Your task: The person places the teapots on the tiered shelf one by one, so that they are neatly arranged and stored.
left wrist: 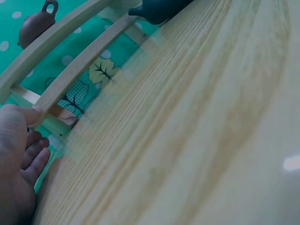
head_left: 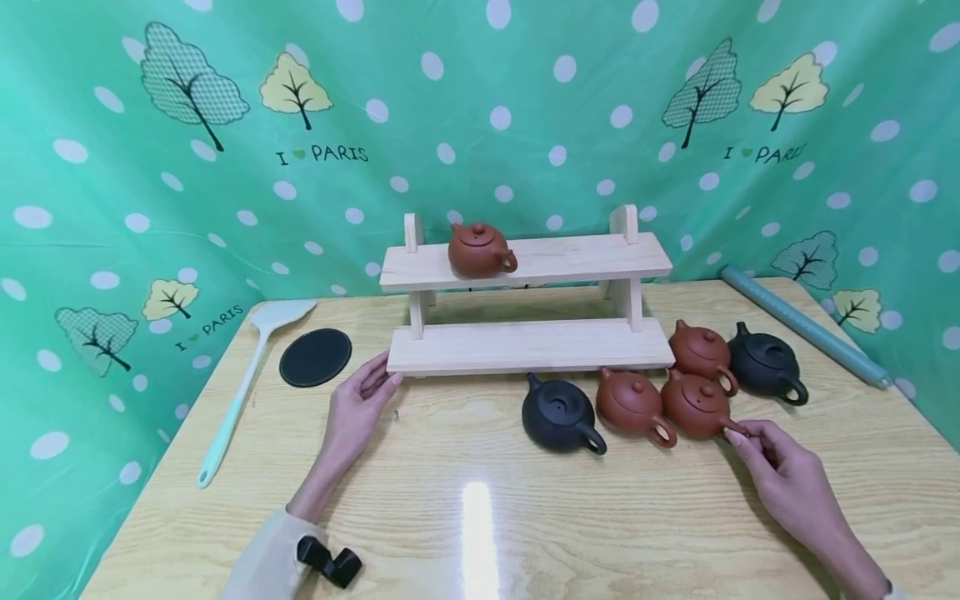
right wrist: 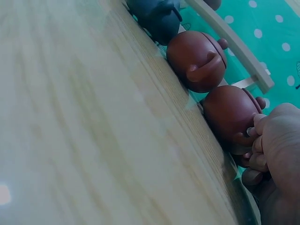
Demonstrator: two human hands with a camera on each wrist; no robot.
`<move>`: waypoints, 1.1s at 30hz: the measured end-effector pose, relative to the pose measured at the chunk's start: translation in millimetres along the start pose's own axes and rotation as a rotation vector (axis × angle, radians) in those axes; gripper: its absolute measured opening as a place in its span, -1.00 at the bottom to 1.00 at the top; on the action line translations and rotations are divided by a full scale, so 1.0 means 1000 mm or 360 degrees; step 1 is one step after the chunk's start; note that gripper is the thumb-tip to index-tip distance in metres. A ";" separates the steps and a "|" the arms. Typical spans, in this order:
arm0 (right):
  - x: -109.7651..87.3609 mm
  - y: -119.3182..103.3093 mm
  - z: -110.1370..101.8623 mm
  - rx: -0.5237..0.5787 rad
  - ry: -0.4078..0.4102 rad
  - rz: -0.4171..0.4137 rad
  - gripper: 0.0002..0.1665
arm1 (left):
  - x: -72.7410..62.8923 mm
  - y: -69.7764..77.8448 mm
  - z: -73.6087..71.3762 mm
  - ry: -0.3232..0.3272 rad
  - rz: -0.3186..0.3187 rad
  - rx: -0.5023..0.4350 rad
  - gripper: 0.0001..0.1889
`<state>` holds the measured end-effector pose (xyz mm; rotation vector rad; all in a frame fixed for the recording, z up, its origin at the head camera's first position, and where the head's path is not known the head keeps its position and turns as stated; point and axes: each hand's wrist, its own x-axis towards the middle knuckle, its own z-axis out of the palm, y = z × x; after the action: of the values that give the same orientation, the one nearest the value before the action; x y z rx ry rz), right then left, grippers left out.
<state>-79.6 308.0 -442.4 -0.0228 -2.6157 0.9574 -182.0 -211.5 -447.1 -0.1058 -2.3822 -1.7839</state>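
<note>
Head view: right hand [head_left: 787, 475] pinches 1 lidded teapot [head_left: 696, 407], inside hidden.

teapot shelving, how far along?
Looks done: one brown teapot on the upper shelf. In hand: the right hand pinches the handle of a second brown teapot; the left hand holds the lower shelf. Apparently left: that one, two other brown teapots, two black teapots, all off the shelves.

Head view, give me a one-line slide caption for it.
Right hand pinches a brown teapot by its handle; left hand grips the wooden shelf at its left end.
</note>
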 end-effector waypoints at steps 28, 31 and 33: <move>-0.002 -0.001 -0.004 0.0088 0.0159 -0.0077 -0.92 | -0.001 -0.003 0.002 0.0007 0.0015 0.0033 -0.42; -0.002 -0.002 -0.005 0.0107 0.0173 -0.0092 -0.93 | -0.001 -0.002 0.001 0.0004 0.0013 0.0031 -0.42; -0.001 -0.004 -0.005 0.0130 0.0193 -0.0119 -0.95 | 0.000 -0.002 0.001 0.0007 0.0013 0.0032 -0.42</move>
<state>-76.7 308.2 -436.8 0.0360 -2.4475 1.0038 -182.0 -211.1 -449.7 -0.1093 -2.3923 -1.7547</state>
